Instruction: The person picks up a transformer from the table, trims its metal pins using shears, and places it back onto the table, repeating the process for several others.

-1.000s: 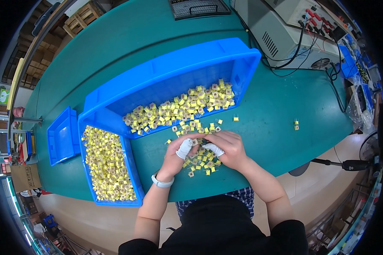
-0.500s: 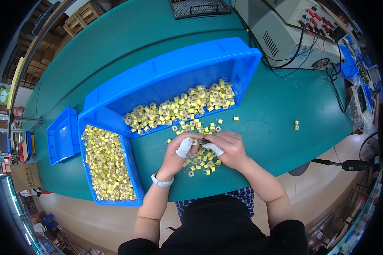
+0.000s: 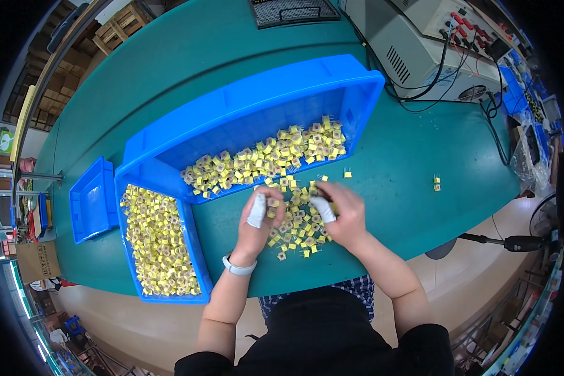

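Note:
My left hand (image 3: 254,219), with white wrapping on its thumb, curls its fingers around a small yellow pinned transformer (image 3: 272,203) above the green table. Across a small gap is my right hand (image 3: 346,216), its thumb also wrapped in white. The right fingers are bent and slightly blurred; what they hold, if anything, cannot be made out. Below and between the hands lies a loose pile of the same yellow transformers (image 3: 299,230), each with thin metal pins. Some of the pile is hidden by my fingers.
Beyond my hands, a large blue bin (image 3: 244,94) lies tilted, yellow transformers spilling toward its opening. A second blue bin (image 3: 197,257), full of them, is at left, near a small blue tray (image 3: 91,203). Grey instruments (image 3: 413,56) with cables stand at far right.
My hands, which were together over the pile, have moved apart, the right one to the right. More of the pile shows between them. The bins have not moved.

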Action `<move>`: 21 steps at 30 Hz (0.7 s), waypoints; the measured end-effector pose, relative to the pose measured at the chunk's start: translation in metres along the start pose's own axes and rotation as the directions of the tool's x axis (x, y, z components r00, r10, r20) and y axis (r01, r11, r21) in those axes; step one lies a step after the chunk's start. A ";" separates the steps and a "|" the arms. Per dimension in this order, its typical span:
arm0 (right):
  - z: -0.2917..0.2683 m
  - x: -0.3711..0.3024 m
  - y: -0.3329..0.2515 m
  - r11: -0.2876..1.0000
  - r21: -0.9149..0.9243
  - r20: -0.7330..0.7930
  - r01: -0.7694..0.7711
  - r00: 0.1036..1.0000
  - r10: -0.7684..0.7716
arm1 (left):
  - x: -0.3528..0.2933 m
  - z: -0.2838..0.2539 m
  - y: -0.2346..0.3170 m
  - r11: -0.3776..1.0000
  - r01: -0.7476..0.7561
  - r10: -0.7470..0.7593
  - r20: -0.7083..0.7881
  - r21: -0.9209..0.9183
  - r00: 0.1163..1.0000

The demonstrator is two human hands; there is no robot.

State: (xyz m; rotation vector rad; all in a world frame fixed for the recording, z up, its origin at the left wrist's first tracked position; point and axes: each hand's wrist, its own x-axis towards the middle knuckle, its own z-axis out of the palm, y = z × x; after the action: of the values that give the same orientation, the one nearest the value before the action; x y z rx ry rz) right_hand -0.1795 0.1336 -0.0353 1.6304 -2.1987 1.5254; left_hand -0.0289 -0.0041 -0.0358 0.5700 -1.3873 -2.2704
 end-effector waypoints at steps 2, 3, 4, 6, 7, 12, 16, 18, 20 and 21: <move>0.001 0.001 0.004 0.977 -0.094 -0.093 -0.192 0.979 0.184 | 0.001 -0.009 -0.004 0.993 -0.017 0.018 0.007 -0.117 1.000; 0.002 0.002 0.006 0.978 -0.089 -0.092 -0.190 0.979 0.182 | 0.001 -0.013 -0.005 0.972 -0.031 0.035 0.014 -0.234 0.999; 0.001 0.002 0.010 0.954 -0.192 -0.088 -0.231 0.972 0.218 | 0.002 -0.011 -0.001 0.965 -0.009 0.013 0.013 -0.263 1.000; 0.003 0.000 0.014 0.889 -0.346 -0.072 -0.301 0.953 0.295 | 0.003 -0.013 -0.001 0.975 -0.019 0.024 0.017 -0.222 1.000; 0.004 -0.003 0.016 0.887 -0.348 -0.074 -0.302 0.953 0.295 | 0.003 -0.013 -0.001 0.983 -0.030 0.034 0.020 -0.179 0.999; 0.005 -0.001 0.016 0.766 -0.520 -0.149 -0.378 0.923 0.354 | 0.002 -0.009 0.003 0.994 -0.036 0.035 -0.015 -0.104 0.999; 0.006 0.001 0.018 0.743 -0.535 -0.153 -0.402 0.911 0.383 | 0.003 -0.006 0.004 0.996 -0.040 0.036 -0.046 -0.077 0.998; 0.005 -0.001 0.023 0.742 -0.499 -0.109 -0.448 0.882 0.459 | 0.004 -0.009 0.001 0.988 -0.032 0.028 -0.029 -0.150 0.999; 0.005 0.000 0.023 0.754 -0.481 -0.119 -0.447 0.885 0.450 | 0.004 -0.015 -0.005 0.975 -0.024 0.021 -0.014 -0.220 1.000; 0.005 0.000 0.022 0.765 -0.463 -0.129 -0.448 0.888 0.442 | 0.004 -0.019 -0.009 0.973 -0.044 0.051 0.027 -0.228 0.998</move>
State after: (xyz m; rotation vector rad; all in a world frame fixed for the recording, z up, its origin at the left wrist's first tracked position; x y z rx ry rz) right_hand -0.1934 0.1300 -0.0531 0.9873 -2.7983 0.8905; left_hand -0.0227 -0.0164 -0.0520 0.4222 -1.1207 -2.3665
